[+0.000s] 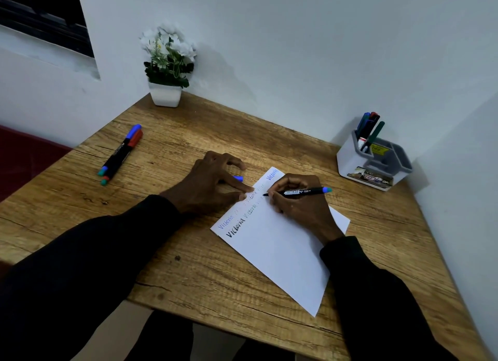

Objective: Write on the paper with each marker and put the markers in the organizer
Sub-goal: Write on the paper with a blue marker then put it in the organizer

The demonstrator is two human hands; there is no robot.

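**Marker's tail already points at the organizer**

On the wooden table [188, 266], the paper [283, 253] lies before you and the white organizer [350, 158] stands far right, nearer your right hand [299, 199]. That hand pinches the black marker [304, 191], tip on the sheet. Your left hand [213, 182] pins the paper's edge with spread fingers (a blue cap [238, 178] peeks between them).

Grained wood table [188, 266], matt white paper [283, 253]
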